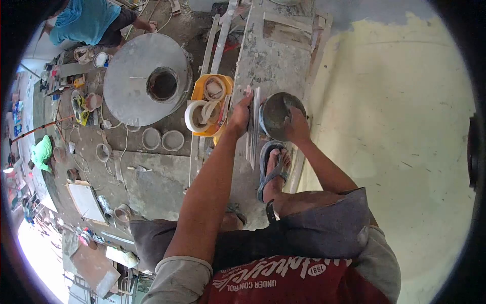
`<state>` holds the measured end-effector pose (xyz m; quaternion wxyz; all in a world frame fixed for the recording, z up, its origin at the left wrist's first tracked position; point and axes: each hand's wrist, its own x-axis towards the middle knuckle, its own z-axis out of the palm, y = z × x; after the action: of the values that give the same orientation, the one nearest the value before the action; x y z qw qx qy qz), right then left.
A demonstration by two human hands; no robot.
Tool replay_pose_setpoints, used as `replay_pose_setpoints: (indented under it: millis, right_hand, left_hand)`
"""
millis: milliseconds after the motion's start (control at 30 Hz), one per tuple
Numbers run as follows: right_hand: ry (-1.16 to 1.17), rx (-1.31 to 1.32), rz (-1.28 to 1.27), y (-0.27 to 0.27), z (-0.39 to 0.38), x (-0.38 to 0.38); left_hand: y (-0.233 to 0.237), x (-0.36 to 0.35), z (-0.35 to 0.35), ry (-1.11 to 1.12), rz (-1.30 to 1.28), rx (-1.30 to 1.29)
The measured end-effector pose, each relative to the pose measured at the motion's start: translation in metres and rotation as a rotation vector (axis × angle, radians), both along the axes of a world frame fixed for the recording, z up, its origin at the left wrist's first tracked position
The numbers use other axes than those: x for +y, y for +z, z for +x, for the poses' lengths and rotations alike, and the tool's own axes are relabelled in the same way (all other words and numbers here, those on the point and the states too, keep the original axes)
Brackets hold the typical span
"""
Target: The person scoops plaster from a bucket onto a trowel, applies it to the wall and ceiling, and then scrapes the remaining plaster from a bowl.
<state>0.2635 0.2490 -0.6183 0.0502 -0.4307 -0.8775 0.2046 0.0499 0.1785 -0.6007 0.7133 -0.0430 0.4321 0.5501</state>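
Note:
My left hand (240,115) is closed at the side of a bundle of long, thin, pale strips (255,134), seen nearly edge-on, with the thumb pointing away from me. Just right of them is a round dark bowl (275,119) with grey residue inside and a bluish outer wall. My right hand (296,125) reaches over the bowl's right side, fingers curled around a small grey scraper-like piece (288,103). Its exact shape is partly hidden by the fingers. Left of my left hand stands a yellow container (201,83) with rolls of tape (194,116) in it.
A scuffed plank bench (276,55) runs away ahead. On the right is a large pale yellow surface (395,121). A big grey disc (136,55) with a central opening, several round tubs (172,141) and cables lie left. A person in a blue shirt (83,23) bends at upper left.

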Motion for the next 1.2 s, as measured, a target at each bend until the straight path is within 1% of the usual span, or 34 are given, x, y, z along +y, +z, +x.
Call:
replay_pose_setpoints:
  millis: [33,100,133,200,233,300,333,400,433,500,533,567,600,633,700,733,800,833,900,933,967,1033,1100,1133,1200]
  right_hand:
    - [0.004,-0.004,0.000,-0.007,-0.002,-0.003]
    - [0.051,-0.063,0.070,-0.021,-0.010,-0.011]
    - [0.052,-0.066,0.068,-0.009,-0.024,-0.013]
    - [0.042,-0.298,-0.232,0.018,-0.048,-0.008]
    - [0.038,-0.297,-0.233,0.029,-0.050,-0.007]
    - [0.195,-0.358,-0.260,0.045,-0.049,-0.005]
    - [0.195,-0.361,-0.256,0.041,-0.044,-0.005]
    - [0.352,-0.382,-0.190,0.028,-0.030,-0.006]
    - [0.354,-0.383,-0.192,0.036,-0.031,-0.006]
    - [0.455,-0.510,-0.238,0.050,-0.032,-0.004]
    - [0.457,-0.506,-0.243,0.046,-0.028,-0.003]
    - [0.521,-0.470,-0.231,0.041,-0.022,0.000]
    - [0.585,-0.434,-0.216,0.040,-0.020,0.003]
    - [0.588,-0.432,-0.214,0.041,-0.016,0.005]
    - [0.647,-0.608,-0.157,0.045,-0.012,0.010]
    - [0.651,-0.607,-0.154,0.049,-0.013,0.012]
    - [0.506,-0.600,-0.232,0.057,-0.014,0.017]
    - [0.515,-0.600,-0.236,0.059,-0.013,0.016]
    - [0.439,-0.538,-0.100,0.060,-0.009,0.016]
    - [0.442,-0.536,-0.102,0.055,-0.003,0.017]
    - [0.412,-0.525,-0.067,0.048,0.005,0.020]
    - [0.384,-0.509,-0.029,0.051,0.000,0.021]
    - [0.276,-0.644,-0.040,0.057,-0.004,0.016]
    - [0.273,-0.644,-0.041,0.056,-0.003,0.011]
    - [0.203,-0.513,-0.118,0.048,0.002,0.000]
  left_hand:
    - [-0.013,0.001,0.004,0.004,0.000,-0.004]
    - [-0.040,0.004,0.013,0.034,0.080,0.030]
    - [-0.050,0.002,0.017,0.035,0.078,0.027]
    - [-0.066,-0.001,0.017,-0.019,0.165,0.040]
    - [-0.065,-0.002,0.017,-0.023,0.164,0.039]
    - [-0.066,-0.001,0.015,-0.048,0.178,0.019]
    - [-0.073,0.001,0.016,-0.047,0.182,0.017]
    - [-0.090,0.003,0.020,0.003,0.142,0.064]
    - [-0.097,0.004,0.021,0.005,0.140,0.063]
    - [-0.109,0.003,0.021,-0.070,0.137,0.196]
    - [-0.094,0.000,0.018,-0.071,0.131,0.199]
    - [-0.078,-0.001,0.016,-0.082,0.096,0.260]
    - [-0.071,-0.002,0.015,-0.092,0.063,0.323]
    - [-0.074,-0.004,0.015,-0.090,0.062,0.326]
    - [-0.079,-0.006,0.009,-0.181,0.135,0.180]
    - [-0.064,-0.007,0.007,-0.176,0.135,0.183]
    - [-0.032,-0.010,0.006,-0.157,0.085,0.384]
    - [-0.022,-0.011,0.006,-0.195,0.029,0.463]
    - [-0.003,-0.015,0.011,-0.167,0.049,0.479]
    - [0.001,-0.016,0.012,-0.143,0.080,0.496]
    - [-0.008,-0.017,0.013,-0.184,0.122,0.530]
    - [-0.003,-0.014,0.010,-0.218,0.121,0.535]
    - [-0.003,-0.013,0.012,-0.260,0.119,0.533]
    - [-0.006,-0.012,0.012,-0.268,0.117,0.536]
    - [-0.006,-0.013,0.015,-0.281,0.113,0.536]
